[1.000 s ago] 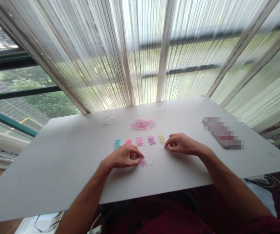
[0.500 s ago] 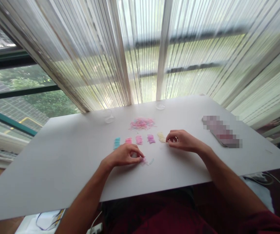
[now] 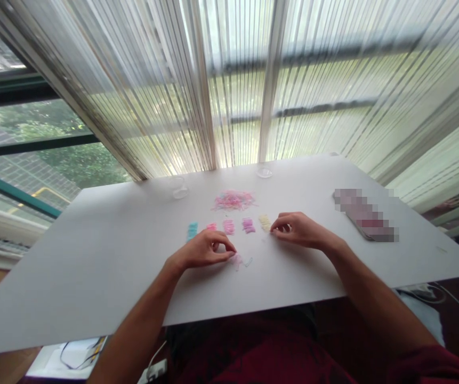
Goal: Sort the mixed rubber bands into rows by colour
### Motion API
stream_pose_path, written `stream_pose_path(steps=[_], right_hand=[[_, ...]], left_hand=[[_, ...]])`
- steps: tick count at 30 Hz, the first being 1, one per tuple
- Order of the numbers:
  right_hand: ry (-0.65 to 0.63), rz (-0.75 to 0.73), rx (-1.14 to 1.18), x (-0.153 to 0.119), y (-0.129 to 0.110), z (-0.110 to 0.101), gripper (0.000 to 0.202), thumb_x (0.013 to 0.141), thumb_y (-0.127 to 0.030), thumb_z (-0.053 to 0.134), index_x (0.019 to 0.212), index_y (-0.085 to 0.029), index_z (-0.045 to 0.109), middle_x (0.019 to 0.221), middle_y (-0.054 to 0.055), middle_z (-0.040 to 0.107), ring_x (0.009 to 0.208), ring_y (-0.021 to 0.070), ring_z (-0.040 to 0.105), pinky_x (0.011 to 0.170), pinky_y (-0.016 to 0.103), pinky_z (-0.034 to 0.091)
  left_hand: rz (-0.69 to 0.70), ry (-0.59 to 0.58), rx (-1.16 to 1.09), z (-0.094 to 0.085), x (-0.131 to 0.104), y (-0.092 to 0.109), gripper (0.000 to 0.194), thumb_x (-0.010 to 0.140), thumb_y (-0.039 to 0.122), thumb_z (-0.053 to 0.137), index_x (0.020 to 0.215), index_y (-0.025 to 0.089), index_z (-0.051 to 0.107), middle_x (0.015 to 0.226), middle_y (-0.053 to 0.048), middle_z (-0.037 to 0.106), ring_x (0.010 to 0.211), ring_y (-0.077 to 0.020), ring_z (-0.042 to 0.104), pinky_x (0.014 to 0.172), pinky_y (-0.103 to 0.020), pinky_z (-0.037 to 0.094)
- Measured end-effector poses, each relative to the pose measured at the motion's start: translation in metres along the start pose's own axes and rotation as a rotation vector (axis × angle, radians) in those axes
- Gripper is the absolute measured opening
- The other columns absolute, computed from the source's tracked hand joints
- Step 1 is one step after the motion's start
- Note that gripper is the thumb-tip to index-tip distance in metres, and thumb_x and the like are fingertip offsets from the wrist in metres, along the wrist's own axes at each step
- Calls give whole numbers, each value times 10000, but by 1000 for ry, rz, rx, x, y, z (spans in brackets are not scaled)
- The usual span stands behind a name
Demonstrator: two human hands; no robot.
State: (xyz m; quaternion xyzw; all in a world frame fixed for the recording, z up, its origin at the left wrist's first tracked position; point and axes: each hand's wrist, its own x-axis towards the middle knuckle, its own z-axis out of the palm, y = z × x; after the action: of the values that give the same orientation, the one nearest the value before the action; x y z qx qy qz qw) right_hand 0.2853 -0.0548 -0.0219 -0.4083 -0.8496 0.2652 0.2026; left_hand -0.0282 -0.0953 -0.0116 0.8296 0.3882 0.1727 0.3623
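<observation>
While the left hand [image 3: 204, 249] sits fingertips together at the lower-centre pink heap [image 3: 237, 261], the right hand [image 3: 303, 230], likewise pinched, contents unclear, seemingly tidies the yellow row [image 3: 264, 222], which calls for gentle placement.

Head view, single: facing forward and down over tabletop [image 3: 105, 256] to curtain [image 3: 237, 96]; left hand [image 3: 202, 249], right hand [image 3: 302, 230] near.

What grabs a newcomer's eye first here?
Likely the mostly pink heap on the white table, with a row of small coloured piles nearer the person. Next, the hands: the left hand at a small scatter, the right hand by the yellow pile. The bright striped curtain looms behind.
</observation>
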Motion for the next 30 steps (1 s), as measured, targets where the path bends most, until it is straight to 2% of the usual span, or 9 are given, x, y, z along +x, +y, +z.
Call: stream_pose_path(steps=[5, 9, 12, 15, 21, 30], right_hand=[[70, -44, 18, 0, 1, 1, 158, 808, -149, 618, 851, -191, 764, 758, 22, 655, 661, 136, 586, 635, 245, 469], [126, -150, 79, 3, -12, 11, 142, 859, -182, 618, 902, -197, 753, 781, 27, 669, 671, 137, 587, 640, 248, 486], [63, -266, 109, 6, -29, 27, 140, 915, -251, 618, 907, -191, 745, 747, 29, 650, 664, 137, 580, 637, 252, 489], [-16, -349, 76, 8, -42, 43, 151, 911, -323, 665, 963, -200, 736, 783, 31, 657, 699, 148, 594, 663, 267, 492], [13, -404, 54, 11, -43, 62, 96, 915, -258, 652, 899, -194, 722, 785, 32, 673, 687, 145, 591, 635, 256, 461], [44, -393, 59, 14, -39, 66, 78, 891, -188, 632, 856, -190, 702, 755, 21, 656, 682, 144, 581, 642, 253, 451]], left_hand=[[-5, 16, -17, 1, 0, -2, 169, 858, 276, 668, 890, 165, 792, 712, -15, 685, 578, -90, 410, 548, -216, 369], [-16, 14, -22, 3, 0, -5, 198, 865, 309, 669, 901, 163, 797, 635, 3, 638, 552, -87, 396, 521, -211, 354], [-19, 9, -30, 4, 0, -4, 205, 867, 320, 674, 904, 162, 799, 597, 14, 609, 535, -83, 387, 507, -209, 344], [-10, 26, -40, 6, 1, -4, 189, 865, 304, 674, 904, 169, 800, 593, 21, 601, 533, -82, 395, 508, -206, 346], [-2, 40, -43, 8, 2, -5, 178, 869, 275, 660, 919, 167, 793, 613, 19, 607, 545, -81, 414, 517, -202, 354], [-44, 7, -77, 11, 2, -4, 167, 833, 289, 720, 932, 167, 777, 655, 24, 615, 550, -75, 407, 508, -197, 340]])
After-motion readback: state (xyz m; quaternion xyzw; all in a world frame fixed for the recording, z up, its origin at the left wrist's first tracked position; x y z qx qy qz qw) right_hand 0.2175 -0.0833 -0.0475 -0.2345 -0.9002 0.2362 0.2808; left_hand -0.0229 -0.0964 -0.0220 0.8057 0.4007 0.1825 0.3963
